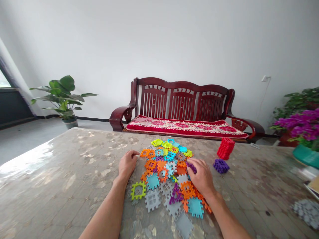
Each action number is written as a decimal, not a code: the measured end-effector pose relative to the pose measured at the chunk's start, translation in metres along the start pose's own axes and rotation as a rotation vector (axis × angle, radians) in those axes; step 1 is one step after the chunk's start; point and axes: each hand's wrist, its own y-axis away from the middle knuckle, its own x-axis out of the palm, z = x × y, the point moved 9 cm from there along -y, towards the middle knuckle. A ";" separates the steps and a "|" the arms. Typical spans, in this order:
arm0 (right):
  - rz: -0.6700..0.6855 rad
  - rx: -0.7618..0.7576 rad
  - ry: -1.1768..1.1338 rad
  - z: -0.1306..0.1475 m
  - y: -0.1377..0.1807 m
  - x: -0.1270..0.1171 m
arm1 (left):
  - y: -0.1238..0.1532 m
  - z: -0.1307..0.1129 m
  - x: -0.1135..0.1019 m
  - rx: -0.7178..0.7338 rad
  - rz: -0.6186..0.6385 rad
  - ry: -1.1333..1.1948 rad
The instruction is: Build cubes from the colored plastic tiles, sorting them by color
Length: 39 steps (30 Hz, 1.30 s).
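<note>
A loose pile of flat plastic building tiles with notched edges lies between my hands, in orange, blue, lime, grey and purple. My left hand (128,164) rests on the table at the pile's left side, fingers loosely bent and nothing visible in them. Its fingertips are close to an orange window tile (144,153). On the right side, my right hand (202,176) has its thumb and fingers on a purple tile (192,167); the palm side is hidden. Nearer to me lie a purple triangle tile (176,194), a blue square tile (195,207) and a lime frame tile (138,191).
A red stack of tiles (225,148) stands right of the pile, with a purple stack (221,166) just in front of it. Grey tiles (307,212) are grouped at the right edge. Beyond the patterned table (82,172) stands a wooden bench (183,103).
</note>
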 end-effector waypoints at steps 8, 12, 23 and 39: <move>0.266 -0.178 -0.113 0.081 -0.009 0.028 | 0.001 -0.003 0.002 0.025 0.019 -0.006; 0.375 -0.256 -0.071 0.106 -0.016 0.051 | 0.001 -0.002 0.003 0.029 0.017 0.003; 0.434 -0.204 0.048 0.104 -0.037 0.079 | 0.002 -0.003 0.004 0.018 0.039 0.001; 0.642 -0.236 0.222 0.116 -0.065 0.106 | 0.003 -0.003 0.002 0.018 0.023 -0.003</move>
